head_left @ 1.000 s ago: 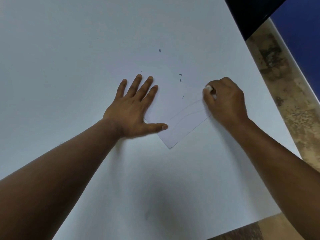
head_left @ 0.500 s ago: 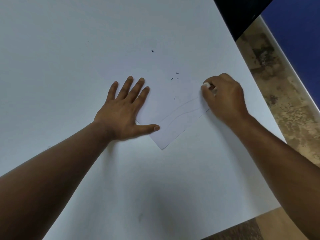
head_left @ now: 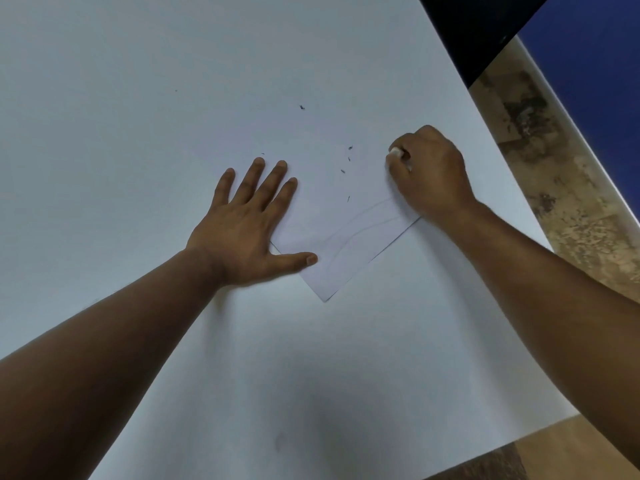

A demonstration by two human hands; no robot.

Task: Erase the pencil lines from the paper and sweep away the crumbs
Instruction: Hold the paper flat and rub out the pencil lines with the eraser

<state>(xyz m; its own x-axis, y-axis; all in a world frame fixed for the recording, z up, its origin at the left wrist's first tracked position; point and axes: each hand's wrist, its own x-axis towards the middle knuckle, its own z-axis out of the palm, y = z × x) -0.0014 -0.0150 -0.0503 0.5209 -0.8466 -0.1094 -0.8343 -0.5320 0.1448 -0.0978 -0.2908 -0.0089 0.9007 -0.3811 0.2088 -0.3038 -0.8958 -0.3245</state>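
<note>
A white sheet of paper (head_left: 346, 258) lies turned like a diamond on the white table (head_left: 138, 98). Two faint curved pencil lines (head_left: 360, 230) cross its near right part. My left hand (head_left: 246, 223) presses flat on the paper's left side, fingers spread. My right hand (head_left: 429, 174) grips a small white eraser (head_left: 396, 152) in curled fingers at the paper's right edge; only the eraser's tip shows. Several dark eraser crumbs (head_left: 346, 164) lie on the paper between my hands.
One more crumb (head_left: 302, 107) lies farther back on the table. The table's right edge (head_left: 512, 188) runs diagonally past my right hand, with mottled brown floor (head_left: 571, 209) beyond it. A dark object (head_left: 467, 29) and a blue wall (head_left: 595, 57) fill the top right corner.
My right hand has slid the eraser a little away from me along the paper's right edge. A few more crumbs lie on the paper. My left hand stays put.
</note>
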